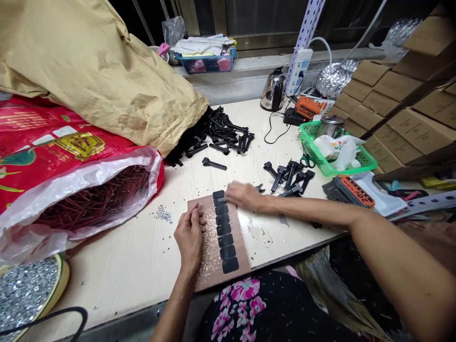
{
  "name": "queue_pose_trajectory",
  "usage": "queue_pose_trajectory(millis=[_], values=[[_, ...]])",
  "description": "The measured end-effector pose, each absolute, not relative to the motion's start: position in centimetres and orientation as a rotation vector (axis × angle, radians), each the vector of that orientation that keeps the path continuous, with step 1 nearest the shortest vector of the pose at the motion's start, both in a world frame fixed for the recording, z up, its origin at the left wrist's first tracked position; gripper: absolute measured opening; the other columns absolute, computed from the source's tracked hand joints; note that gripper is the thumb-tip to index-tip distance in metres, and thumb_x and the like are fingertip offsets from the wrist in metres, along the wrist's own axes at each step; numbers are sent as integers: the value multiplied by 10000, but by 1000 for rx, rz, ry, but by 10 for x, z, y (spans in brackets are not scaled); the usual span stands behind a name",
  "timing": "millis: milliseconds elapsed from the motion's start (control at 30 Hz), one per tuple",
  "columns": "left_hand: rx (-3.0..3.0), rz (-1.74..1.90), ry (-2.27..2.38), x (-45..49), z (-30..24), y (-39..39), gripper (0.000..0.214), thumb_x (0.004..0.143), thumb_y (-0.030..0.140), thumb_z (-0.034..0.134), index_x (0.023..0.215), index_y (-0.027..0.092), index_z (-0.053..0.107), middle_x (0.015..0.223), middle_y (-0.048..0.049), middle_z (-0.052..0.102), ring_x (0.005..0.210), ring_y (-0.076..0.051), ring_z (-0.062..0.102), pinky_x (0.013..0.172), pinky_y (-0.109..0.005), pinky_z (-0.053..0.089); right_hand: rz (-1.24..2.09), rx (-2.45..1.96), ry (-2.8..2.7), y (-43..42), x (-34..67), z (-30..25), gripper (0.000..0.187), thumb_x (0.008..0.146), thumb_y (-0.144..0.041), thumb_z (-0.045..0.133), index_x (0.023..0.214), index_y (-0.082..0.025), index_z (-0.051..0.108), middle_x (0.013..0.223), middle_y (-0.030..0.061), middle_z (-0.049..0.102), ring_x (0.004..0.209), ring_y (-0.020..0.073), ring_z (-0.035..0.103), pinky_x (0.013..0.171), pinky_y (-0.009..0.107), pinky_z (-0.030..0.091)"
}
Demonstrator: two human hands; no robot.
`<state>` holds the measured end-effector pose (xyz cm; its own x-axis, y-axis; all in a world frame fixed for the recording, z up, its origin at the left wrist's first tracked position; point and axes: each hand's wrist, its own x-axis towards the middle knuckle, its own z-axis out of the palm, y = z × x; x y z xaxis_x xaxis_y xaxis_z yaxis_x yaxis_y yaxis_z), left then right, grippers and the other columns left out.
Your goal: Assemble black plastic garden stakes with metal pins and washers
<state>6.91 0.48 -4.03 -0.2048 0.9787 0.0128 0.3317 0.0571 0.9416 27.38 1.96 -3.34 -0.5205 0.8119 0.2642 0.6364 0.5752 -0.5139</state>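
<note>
A brown wooden board (210, 247) lies at the table's near edge with a column of several black plastic pieces (223, 230) set along its right side. My left hand (189, 233) rests on the board's left part, fingers curled in; whether it holds anything is hidden. My right hand (244, 194) lies at the top right of the board, next to the topmost black piece, fingers bent and slightly blurred. A small group of black T-shaped parts (290, 175) lies just right of that hand.
A big pile of black parts (219, 133) spills from a tan paper sack (99, 71). A red bag of thin rods (89, 199) lies left, small metal bits (164, 213) beside it. A green basket (366, 161), batteries (349, 190), kettle (273, 90) and cardboard boxes (402, 104) stand right.
</note>
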Motion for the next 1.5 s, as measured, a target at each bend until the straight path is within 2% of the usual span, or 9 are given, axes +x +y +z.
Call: queue_pose_trajectory(millis=[167,333,667,867,967,1100,1233,1367,1500], values=[[1336,1169,1635,71,-37,5,434,863,462,483,1126,155,638,812,-25,616,541,-75,509,526,-204,459,195,-698,-2694,17,278,-40,274,982,-173,327,837,-150,558,782,19,515,743,118,429,476,228,240],[1335,1171,1615,72,-37,5,421,862,453,492,1123,156,638,809,-22,614,546,-71,510,527,-199,455,125,-768,-2654,2,274,-42,275,988,-213,352,843,-168,581,788,15,536,761,120,431,493,263,194],[1278,1124,1630,63,-39,5,477,827,526,512,1123,177,647,780,-21,621,589,-121,535,554,-244,462,211,-1468,-2810,28,352,26,220,892,-320,561,732,-191,637,751,11,609,702,122,514,579,251,264],[1260,1108,1630,59,-41,5,486,817,548,514,1113,190,655,723,-15,607,580,-134,536,560,-254,458,223,-1693,-2475,109,309,17,300,953,-364,436,912,-173,664,911,59,627,818,152,583,659,243,343],[1239,1107,1598,57,-41,1,482,793,547,551,1102,193,661,696,-4,592,554,-129,520,566,-261,458,363,-1850,-2316,146,270,-3,241,906,-334,523,1013,-151,637,1036,99,609,891,198,589,692,264,378],[1007,1110,1478,60,-36,19,538,744,530,630,1141,168,629,749,-22,634,583,-130,546,590,-267,471,410,-1794,-2259,147,241,-10,221,927,-279,474,1027,-132,607,1008,85,614,824,157,587,673,245,392],[746,1213,1109,76,-29,73,489,730,480,672,1074,137,621,931,-77,662,775,-150,615,711,-272,489,684,-1303,-2336,134,233,-2,276,926,-382,479,982,-158,631,906,31,640,778,119,577,662,205,396],[569,1471,1089,99,-34,118,449,643,459,748,917,139,593,690,7,615,596,-93,563,621,-228,480,583,-1496,-2326,172,236,0,291,941,-403,448,996,-183,631,971,31,654,867,134,601,715,209,412],[470,1428,1036,115,-41,128,439,628,423,772,898,147,564,428,134,353,358,-36,322,433,-181,393,255,-1910,-2128,223,242,-7,198,912,-202,473,1073,-148,573,1103,125,610,982,213,598,803,302,430]])
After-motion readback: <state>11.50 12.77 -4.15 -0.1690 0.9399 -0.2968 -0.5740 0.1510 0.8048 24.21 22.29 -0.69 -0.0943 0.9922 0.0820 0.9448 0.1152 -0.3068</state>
